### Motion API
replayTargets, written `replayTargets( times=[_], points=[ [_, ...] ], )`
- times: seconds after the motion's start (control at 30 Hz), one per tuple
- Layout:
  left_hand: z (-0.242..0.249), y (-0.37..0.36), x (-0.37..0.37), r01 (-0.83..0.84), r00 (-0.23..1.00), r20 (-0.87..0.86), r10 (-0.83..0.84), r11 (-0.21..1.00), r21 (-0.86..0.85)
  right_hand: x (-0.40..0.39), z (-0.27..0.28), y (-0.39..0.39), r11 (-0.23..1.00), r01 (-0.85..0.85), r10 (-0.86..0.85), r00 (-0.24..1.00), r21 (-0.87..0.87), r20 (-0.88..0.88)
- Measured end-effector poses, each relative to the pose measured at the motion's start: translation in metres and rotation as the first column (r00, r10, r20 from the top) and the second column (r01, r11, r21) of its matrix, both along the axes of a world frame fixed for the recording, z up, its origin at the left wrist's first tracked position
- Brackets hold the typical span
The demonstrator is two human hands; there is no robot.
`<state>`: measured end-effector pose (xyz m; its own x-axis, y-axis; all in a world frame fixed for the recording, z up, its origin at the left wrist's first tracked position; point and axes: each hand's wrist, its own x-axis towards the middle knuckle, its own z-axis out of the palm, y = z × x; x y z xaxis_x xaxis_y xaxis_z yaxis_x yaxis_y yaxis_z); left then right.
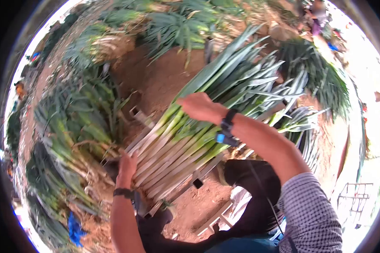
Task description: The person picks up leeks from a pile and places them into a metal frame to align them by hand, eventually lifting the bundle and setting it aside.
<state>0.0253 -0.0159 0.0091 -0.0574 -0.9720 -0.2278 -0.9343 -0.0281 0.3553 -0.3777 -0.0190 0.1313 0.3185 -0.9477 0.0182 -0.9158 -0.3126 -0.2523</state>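
a large bundle of leeks (pixel 185 139) is seen lying across a low wooden frame (pixel 198 179) on bare reddish soil (pixel 164 80). the white stalk ends are pointed toward the lower left; the green leaves fan out toward the upper right.

the left hand (pixel 128 164) is pressed flat against the cut white ends of the bundle, fingers extended and held together, palm against the stalks. nothing is gripped in it; the hand is open and only in contact with the stalk ends. a dark band (pixel 123 192) is worn on the left wrist.

the right hand (pixel 198 106) is laid over the top of the bundle, about where white turns to green. the fingers are curled down over the stalks on the far side; whether they close around any stalk cannot be told, as the fingertips are hidden. a dark strap with a blue piece (pixel 224 130) is worn on the right wrist, and a checked sleeve (pixel 310 211) is rolled up above the elbow.

further heaps of leeks (pixel 71 122) are noted to the left, just beside the frame, roots toward the soil. more heaps (pixel 173 25) lie at the top of the view, well apart from the hands. a blue scrap (pixel 75 230) is seen on the ground at lower left.
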Motion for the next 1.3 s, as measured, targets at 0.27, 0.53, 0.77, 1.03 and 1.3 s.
replayTargets(
  times=[0.27, 0.53, 0.77, 1.03, 1.3],
  points=[
    [0.005, -0.014, -0.004, -0.068, 0.997, 0.044, 0.060, 0.979, 0.193, -0.014, -0.056, -0.008, 0.996, 0.087, -0.088, 0.994, 0.013, 0.057],
    [0.003, -0.007, -0.001, -0.069, 0.998, 0.028, 0.063, 0.961, 0.270, -0.069, 0.038, 0.009, 0.943, 0.314, -0.329, 0.838, 0.109, 0.436],
    [-0.014, -0.011, -0.001, -0.027, 1.000, 0.009, 0.025, 0.968, 0.249, -0.101, 0.045, 0.022, 0.968, 0.179, -0.173, 0.984, -0.178, 0.050],
    [0.050, -0.005, -0.024, -0.032, 0.997, -0.059, 0.059, 0.922, 0.386, -0.097, -0.042, -0.034, 0.987, 0.112, -0.133, 0.970, -0.111, -0.202],
    [0.040, -0.012, -0.019, 0.051, 0.998, 0.025, -0.064, 0.932, 0.358, -0.106, -0.075, -0.042, 0.987, 0.149, -0.155, 0.976, -0.054, -0.152]
  ],
)
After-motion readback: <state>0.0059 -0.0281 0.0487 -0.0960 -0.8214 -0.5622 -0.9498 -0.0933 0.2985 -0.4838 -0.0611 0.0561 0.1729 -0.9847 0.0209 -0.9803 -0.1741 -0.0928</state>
